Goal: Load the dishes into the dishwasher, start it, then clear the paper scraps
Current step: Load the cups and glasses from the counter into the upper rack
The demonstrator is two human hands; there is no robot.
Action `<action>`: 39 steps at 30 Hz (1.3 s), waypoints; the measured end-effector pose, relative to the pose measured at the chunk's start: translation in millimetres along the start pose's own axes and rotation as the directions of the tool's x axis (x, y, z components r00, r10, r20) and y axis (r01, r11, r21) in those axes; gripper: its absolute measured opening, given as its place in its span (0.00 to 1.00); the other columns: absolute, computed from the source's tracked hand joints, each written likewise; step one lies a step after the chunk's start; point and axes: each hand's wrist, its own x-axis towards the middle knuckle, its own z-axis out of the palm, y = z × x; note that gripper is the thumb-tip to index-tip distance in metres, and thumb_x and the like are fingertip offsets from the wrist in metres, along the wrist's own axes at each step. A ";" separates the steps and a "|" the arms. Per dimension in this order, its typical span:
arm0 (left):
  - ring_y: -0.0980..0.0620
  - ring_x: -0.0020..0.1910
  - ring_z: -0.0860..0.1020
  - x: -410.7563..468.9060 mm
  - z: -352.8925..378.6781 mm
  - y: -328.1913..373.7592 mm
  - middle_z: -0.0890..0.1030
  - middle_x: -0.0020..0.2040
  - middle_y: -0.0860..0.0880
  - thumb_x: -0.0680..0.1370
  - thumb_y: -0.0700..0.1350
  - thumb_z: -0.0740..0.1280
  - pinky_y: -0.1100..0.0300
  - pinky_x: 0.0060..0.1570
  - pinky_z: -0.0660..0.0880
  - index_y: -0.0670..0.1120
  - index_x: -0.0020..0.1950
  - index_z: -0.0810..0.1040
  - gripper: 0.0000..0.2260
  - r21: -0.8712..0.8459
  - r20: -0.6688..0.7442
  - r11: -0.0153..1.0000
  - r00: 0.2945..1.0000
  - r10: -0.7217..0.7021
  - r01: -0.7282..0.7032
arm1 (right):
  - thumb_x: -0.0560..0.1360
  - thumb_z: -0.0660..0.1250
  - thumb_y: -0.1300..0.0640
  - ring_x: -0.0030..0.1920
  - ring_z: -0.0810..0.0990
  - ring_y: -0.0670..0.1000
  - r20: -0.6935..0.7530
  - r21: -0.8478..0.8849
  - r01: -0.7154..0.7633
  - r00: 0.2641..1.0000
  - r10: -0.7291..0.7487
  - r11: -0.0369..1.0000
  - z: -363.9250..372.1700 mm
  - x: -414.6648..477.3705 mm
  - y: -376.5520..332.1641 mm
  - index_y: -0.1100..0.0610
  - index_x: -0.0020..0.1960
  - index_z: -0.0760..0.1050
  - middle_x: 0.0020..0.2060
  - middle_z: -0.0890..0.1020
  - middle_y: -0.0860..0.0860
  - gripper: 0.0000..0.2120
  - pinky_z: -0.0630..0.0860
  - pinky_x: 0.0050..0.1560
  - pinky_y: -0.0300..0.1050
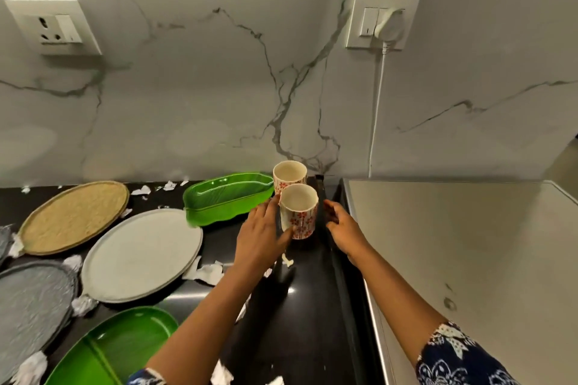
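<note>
Head view: white cup (298, 212), red flowers.

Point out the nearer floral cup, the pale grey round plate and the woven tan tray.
nearer floral cup (302, 221): head view, on its patterned side wall.
pale grey round plate (140, 255): head view, on its flat middle.
woven tan tray (73, 216): head view, on its woven middle.
</note>
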 end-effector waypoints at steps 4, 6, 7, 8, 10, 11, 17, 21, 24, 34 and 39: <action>0.49 0.73 0.62 20.3 16.7 -1.0 0.64 0.75 0.48 0.74 0.60 0.67 0.57 0.69 0.59 0.47 0.77 0.54 0.38 -0.111 0.045 0.993 0.998 -0.034 0.039 | 0.77 0.55 0.70 0.70 0.64 0.48 0.141 0.068 0.000 0.990 -0.009 0.998 -0.1 12.0 1.2 0.48 0.74 0.59 0.67 0.68 0.47 0.30 0.64 0.66 0.43; 0.49 0.72 0.64 22.8 20.9 -3.1 0.65 0.74 0.48 0.72 0.59 0.70 0.57 0.68 0.62 0.48 0.78 0.53 0.41 -0.165 0.044 0.986 0.999 -0.022 0.029 | 0.77 0.55 0.71 0.69 0.65 0.48 0.150 0.084 0.011 0.988 -0.023 0.996 1.1 14.3 2.9 0.48 0.73 0.60 0.67 0.69 0.48 0.30 0.65 0.63 0.41; 0.50 0.71 0.65 23.5 22.1 -3.1 0.66 0.74 0.49 0.70 0.59 0.72 0.56 0.67 0.64 0.49 0.78 0.53 0.43 -0.196 0.043 0.980 0.999 -0.032 0.040 | 0.77 0.55 0.70 0.69 0.66 0.48 0.139 0.092 0.017 0.990 -0.030 0.996 1.0 16.2 4.0 0.48 0.73 0.61 0.67 0.69 0.48 0.29 0.65 0.62 0.40; 0.50 0.71 0.66 23.4 23.4 -2.4 0.67 0.73 0.50 0.68 0.59 0.73 0.56 0.64 0.66 0.50 0.78 0.53 0.45 -0.230 0.040 0.971 0.998 -0.049 0.057 | 0.77 0.55 0.70 0.68 0.67 0.48 0.129 0.098 0.027 0.991 -0.040 0.995 0.8 17.3 5.6 0.47 0.72 0.62 0.66 0.70 0.48 0.28 0.66 0.61 0.39; 0.51 0.68 0.70 20.3 26.3 0.0 0.70 0.70 0.52 0.65 0.58 0.76 0.58 0.59 0.70 0.52 0.77 0.55 0.47 -0.324 0.030 0.942 0.996 -0.087 0.092 | 0.76 0.55 0.71 0.65 0.70 0.46 0.132 0.111 0.042 0.990 -0.057 0.993 2.2 18.3 11.9 0.44 0.68 0.66 0.64 0.73 0.47 0.28 0.68 0.60 0.37; 0.51 0.65 0.72 18.7 27.7 1.1 0.72 0.68 0.53 0.63 0.58 0.77 0.59 0.56 0.71 0.54 0.76 0.56 0.47 -0.379 0.018 0.919 0.994 -0.105 0.104 | 0.76 0.55 0.71 0.64 0.72 0.45 0.137 0.114 0.055 0.988 -0.070 0.992 2.4 18.1 15.3 0.42 0.65 0.68 0.62 0.75 0.46 0.28 0.69 0.59 0.37; 0.55 0.54 0.78 14.8 29.0 -3.8 0.76 0.53 0.62 0.58 0.57 0.80 0.58 0.50 0.77 0.56 0.67 0.64 0.42 -0.468 -0.063 0.878 0.987 -0.146 0.099 | 0.77 0.57 0.70 0.61 0.75 0.42 0.200 0.151 0.099 0.971 -0.129 0.984 -6.2 23.4 19.8 0.42 0.57 0.75 0.57 0.80 0.44 0.24 0.71 0.63 0.38; 0.60 0.54 0.76 10.4 15.5 -1.4 0.76 0.55 0.63 0.56 0.58 0.77 0.69 0.50 0.73 0.60 0.64 0.64 0.40 -0.555 -0.138 0.830 0.977 -0.165 0.062 | 0.76 0.59 0.71 0.59 0.77 0.47 -0.016 0.179 0.163 0.987 -0.163 0.970 -3.7 41.4 9.5 0.48 0.57 0.73 0.56 0.79 0.49 0.20 0.70 0.66 0.47; 0.64 0.55 0.75 9.5 0.3 -6.3 0.76 0.56 0.62 0.56 0.58 0.78 0.71 0.52 0.72 0.63 0.63 0.63 0.40 -0.589 -0.228 0.807 0.950 -0.213 0.040 | 0.74 0.66 0.67 0.67 0.70 0.52 -0.027 0.100 0.176 0.984 -0.174 0.979 8.1 60.9 0.9 0.52 0.67 0.68 0.65 0.73 0.52 0.24 0.68 0.67 0.48; 0.54 0.58 0.75 9.1 -16.1 -37.9 0.75 0.59 0.56 0.57 0.55 0.80 0.60 0.56 0.74 0.52 0.71 0.62 0.46 -0.544 -0.267 0.829 0.908 -0.322 0.134 | 0.57 0.82 0.60 0.68 0.67 0.55 -0.175 0.074 0.189 0.969 -0.173 0.979 65.2 100.1 -18.8 0.58 0.73 0.58 0.68 0.69 0.56 0.51 0.67 0.63 0.44; 0.54 0.56 0.75 4.1 -22.8 -41.8 0.75 0.56 0.56 0.59 0.51 0.82 0.68 0.51 0.71 0.52 0.66 0.66 0.40 -0.567 -0.290 0.815 0.898 -0.330 0.117 | 0.57 0.82 0.61 0.63 0.72 0.55 -0.245 0.083 0.210 0.952 -0.184 0.974 71.7 99.6 -18.7 0.58 0.68 0.63 0.63 0.73 0.56 0.45 0.68 0.55 0.40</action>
